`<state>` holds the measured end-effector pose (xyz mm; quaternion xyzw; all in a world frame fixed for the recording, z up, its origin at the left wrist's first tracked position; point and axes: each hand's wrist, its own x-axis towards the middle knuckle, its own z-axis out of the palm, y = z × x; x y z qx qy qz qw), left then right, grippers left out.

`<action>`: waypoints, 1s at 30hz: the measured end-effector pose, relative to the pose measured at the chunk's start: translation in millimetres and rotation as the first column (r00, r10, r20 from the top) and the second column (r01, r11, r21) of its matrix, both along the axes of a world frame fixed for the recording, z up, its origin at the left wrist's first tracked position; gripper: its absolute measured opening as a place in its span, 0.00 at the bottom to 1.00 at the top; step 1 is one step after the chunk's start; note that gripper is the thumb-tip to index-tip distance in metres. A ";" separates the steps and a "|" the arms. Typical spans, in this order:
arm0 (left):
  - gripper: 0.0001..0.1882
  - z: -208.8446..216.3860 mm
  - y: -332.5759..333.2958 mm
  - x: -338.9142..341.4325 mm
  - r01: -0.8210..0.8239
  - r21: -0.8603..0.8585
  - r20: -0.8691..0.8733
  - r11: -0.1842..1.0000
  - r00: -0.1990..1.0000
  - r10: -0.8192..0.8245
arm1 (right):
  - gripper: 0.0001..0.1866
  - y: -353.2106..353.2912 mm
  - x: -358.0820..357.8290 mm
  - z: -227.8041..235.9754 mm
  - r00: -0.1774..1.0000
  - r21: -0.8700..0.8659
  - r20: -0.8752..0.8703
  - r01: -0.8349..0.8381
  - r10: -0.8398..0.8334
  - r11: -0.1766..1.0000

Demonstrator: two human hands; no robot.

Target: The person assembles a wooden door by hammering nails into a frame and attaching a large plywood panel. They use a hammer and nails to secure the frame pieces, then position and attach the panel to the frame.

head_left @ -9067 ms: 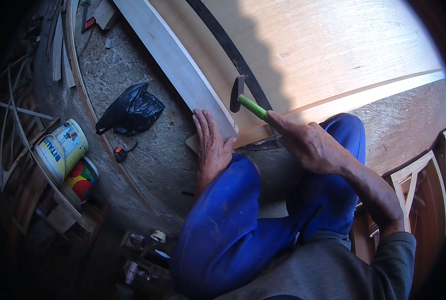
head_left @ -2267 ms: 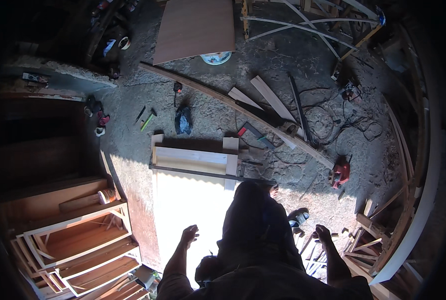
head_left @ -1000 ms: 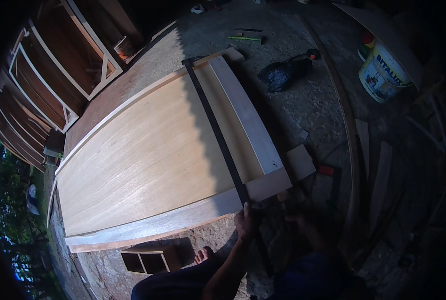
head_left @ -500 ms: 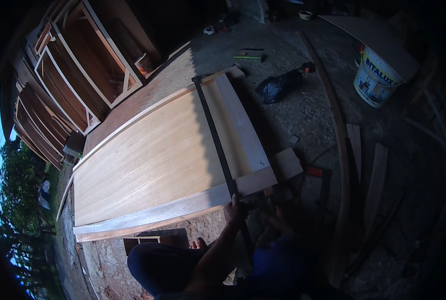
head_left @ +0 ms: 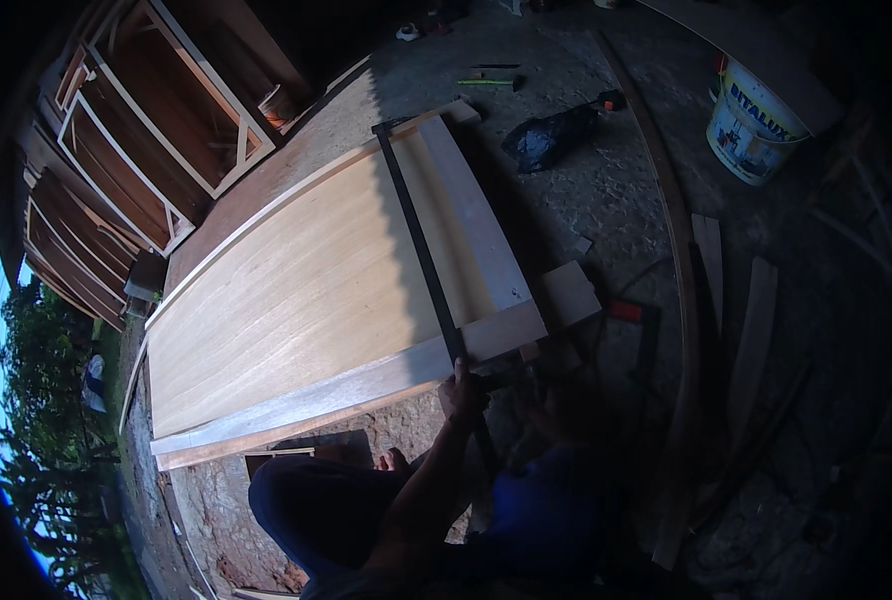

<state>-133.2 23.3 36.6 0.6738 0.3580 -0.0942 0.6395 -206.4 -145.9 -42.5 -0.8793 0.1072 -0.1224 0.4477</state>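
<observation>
A long black bar clamp (head_left: 418, 245) lies across a pale wooden panel (head_left: 286, 310) that has raised frame strips along its edges. The clamp's far end hooks over the far strip, and its near end passes over the near frame strip (head_left: 366, 382). My left hand (head_left: 459, 396) is wrapped round the clamp's near end, thumb up along the bar. Just right of it, my right hand (head_left: 554, 408) is closed at the clamp's dark screw end. Deep shadow blurs its fingers and hides part of the handle.
Wooden frames (head_left: 181, 115) lean at the far left. On the concrete lie a black plastic bag (head_left: 551, 138), a yellow-green level-like strip (head_left: 486, 83), a red-and-black tool (head_left: 626, 312) and loose boards (head_left: 756, 345). A white bucket (head_left: 753, 125) stands at right, a board over it.
The view has shifted a little, so the panel and floor objects sit higher in the picture. Both hands remain at the clamp's near end, with only slight movement.
</observation>
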 end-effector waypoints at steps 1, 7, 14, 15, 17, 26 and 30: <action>0.32 1.4 -3.0 2.8 -0.007 -0.010 0.002 1.000 1.000 0.007 | 0.27 -8.8 2.0 -2.3 0.999 0.055 -0.036 -0.038 0.040 0.998; 0.32 -2.1 -5.1 4.6 -0.021 0.001 0.043 1.000 0.999 0.020 | 0.27 -20.2 3.2 21.9 0.966 0.225 -0.154 -0.171 0.209 0.959; 0.32 -3.0 5.3 3.4 0.001 0.002 0.000 1.000 1.000 -0.001 | 0.28 -10.3 11.6 42.5 0.958 0.204 -0.161 -0.204 0.239 0.957; 0.32 -5.8 2.9 3.3 -0.004 -0.006 0.007 1.000 1.000 0.004 | 0.28 -12.6 9.7 38.6 0.966 0.187 -0.150 -0.180 0.209 0.966; 0.32 -10.3 8.7 3.7 -0.003 -0.003 0.016 1.000 1.000 0.003 | 0.29 -4.6 8.4 28.0 0.977 0.175 -0.120 -0.152 0.174 0.973; 0.31 -7.0 -1.8 9.3 0.016 -0.032 0.021 0.999 1.000 -0.015 | 0.30 6.2 7.0 -46.0 0.993 0.086 0.117 0.021 -0.031 0.996; 0.32 -9.5 5.6 3.9 -0.011 0.010 0.008 1.000 1.000 0.011 | 0.31 12.0 7.0 -27.0 1.000 0.216 0.016 -0.027 0.024 0.976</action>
